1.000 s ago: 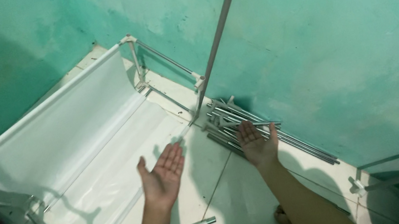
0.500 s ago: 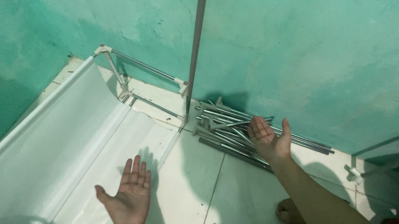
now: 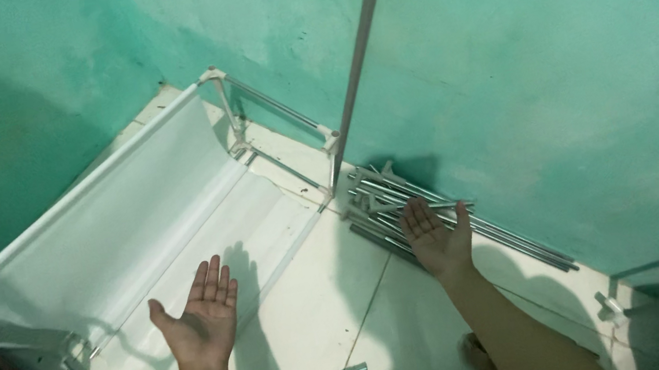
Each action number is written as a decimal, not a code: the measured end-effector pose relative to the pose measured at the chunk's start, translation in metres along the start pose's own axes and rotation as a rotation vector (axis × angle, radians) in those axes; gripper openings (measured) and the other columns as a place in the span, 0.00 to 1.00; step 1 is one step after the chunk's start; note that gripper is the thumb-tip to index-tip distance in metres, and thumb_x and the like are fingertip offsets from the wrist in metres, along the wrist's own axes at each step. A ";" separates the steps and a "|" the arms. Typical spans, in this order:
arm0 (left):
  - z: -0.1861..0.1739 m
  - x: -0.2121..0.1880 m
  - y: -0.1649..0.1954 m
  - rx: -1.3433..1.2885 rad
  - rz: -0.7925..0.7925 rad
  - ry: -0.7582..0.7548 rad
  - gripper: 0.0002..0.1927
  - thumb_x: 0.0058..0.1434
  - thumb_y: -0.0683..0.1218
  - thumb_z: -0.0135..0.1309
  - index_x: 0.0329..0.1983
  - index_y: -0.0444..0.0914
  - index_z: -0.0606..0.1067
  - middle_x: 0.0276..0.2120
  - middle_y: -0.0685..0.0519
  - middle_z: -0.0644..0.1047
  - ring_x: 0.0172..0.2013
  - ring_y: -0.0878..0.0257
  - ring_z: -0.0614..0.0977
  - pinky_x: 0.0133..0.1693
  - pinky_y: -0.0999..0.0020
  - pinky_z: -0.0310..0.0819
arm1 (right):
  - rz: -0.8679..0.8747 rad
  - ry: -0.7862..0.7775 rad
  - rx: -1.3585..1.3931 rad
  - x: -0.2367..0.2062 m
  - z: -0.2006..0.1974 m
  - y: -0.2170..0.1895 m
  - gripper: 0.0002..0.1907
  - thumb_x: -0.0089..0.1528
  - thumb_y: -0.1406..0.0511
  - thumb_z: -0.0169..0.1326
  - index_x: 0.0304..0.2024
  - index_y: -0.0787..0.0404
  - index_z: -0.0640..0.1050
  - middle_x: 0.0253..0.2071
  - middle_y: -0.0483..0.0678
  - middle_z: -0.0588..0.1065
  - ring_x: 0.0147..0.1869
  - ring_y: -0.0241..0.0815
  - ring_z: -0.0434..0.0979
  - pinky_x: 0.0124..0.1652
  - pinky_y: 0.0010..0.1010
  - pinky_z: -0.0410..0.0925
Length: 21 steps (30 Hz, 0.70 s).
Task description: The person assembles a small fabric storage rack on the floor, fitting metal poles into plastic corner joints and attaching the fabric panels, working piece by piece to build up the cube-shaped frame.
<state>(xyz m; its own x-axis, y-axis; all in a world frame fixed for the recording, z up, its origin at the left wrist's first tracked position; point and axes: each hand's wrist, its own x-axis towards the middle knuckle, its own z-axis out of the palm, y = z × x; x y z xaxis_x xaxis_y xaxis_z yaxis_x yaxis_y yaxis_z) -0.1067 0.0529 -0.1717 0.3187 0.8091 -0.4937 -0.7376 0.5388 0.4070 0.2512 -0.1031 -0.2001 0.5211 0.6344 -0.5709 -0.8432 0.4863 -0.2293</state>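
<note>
Beside the white fabric frame (image 3: 130, 218), metal rods (image 3: 479, 227) under right hand (image 3: 437, 238).

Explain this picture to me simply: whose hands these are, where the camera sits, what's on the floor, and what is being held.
The camera sits on a person's head, looking down at their own bare hands. The left hand is open, palm up, holding nothing, above a white fabric shelf stretched in a metal tube frame. The right hand is open too, reaching over a bundle of metal rods lying on the white tiled floor along a green wall. One tall pole stands up from the frame's corner. Nothing is gripped.
</note>
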 end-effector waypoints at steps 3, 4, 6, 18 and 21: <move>0.003 -0.001 0.000 0.006 0.024 0.000 0.51 0.65 0.74 0.23 0.74 0.29 0.55 0.72 0.41 0.64 0.72 0.50 0.61 0.71 0.57 0.49 | 0.026 0.013 -0.068 -0.005 0.003 0.020 0.35 0.66 0.46 0.48 0.59 0.71 0.71 0.55 0.56 0.73 0.62 0.50 0.73 0.67 0.44 0.63; 0.006 0.001 0.000 -0.014 0.027 -0.003 0.51 0.65 0.73 0.23 0.73 0.29 0.56 0.71 0.41 0.64 0.72 0.50 0.62 0.70 0.56 0.49 | 0.064 -0.004 -0.076 -0.006 0.005 0.027 0.35 0.66 0.46 0.47 0.58 0.71 0.72 0.54 0.55 0.73 0.61 0.49 0.73 0.67 0.44 0.63; 0.010 0.002 0.000 -0.032 0.030 -0.008 0.49 0.65 0.72 0.25 0.72 0.29 0.59 0.70 0.43 0.66 0.71 0.51 0.63 0.70 0.56 0.51 | 0.135 -0.042 -0.094 -0.008 0.009 0.036 0.35 0.67 0.45 0.46 0.57 0.71 0.72 0.53 0.54 0.74 0.59 0.48 0.73 0.66 0.43 0.64; -0.002 -0.011 0.004 0.168 0.023 0.032 0.37 0.69 0.65 0.29 0.71 0.39 0.63 0.66 0.47 0.70 0.66 0.55 0.68 0.67 0.58 0.55 | 0.402 -0.250 -0.286 -0.008 0.054 0.099 0.29 0.63 0.50 0.47 0.55 0.66 0.73 0.54 0.50 0.74 0.56 0.44 0.74 0.62 0.46 0.64; -0.015 -0.017 0.007 0.177 0.042 0.083 0.35 0.69 0.64 0.30 0.70 0.39 0.63 0.64 0.47 0.71 0.65 0.54 0.69 0.67 0.57 0.56 | 0.449 -0.282 -0.334 0.005 0.055 0.114 0.30 0.63 0.51 0.48 0.57 0.67 0.75 0.53 0.49 0.75 0.54 0.43 0.73 0.61 0.44 0.64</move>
<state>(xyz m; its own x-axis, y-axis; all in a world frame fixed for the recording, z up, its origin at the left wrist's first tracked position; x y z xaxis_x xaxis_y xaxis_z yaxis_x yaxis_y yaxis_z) -0.1265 0.0394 -0.1722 0.2343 0.8133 -0.5325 -0.6307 0.5440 0.5534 0.1652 -0.0120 -0.1859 0.0826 0.8898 -0.4489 -0.9599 -0.0500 -0.2757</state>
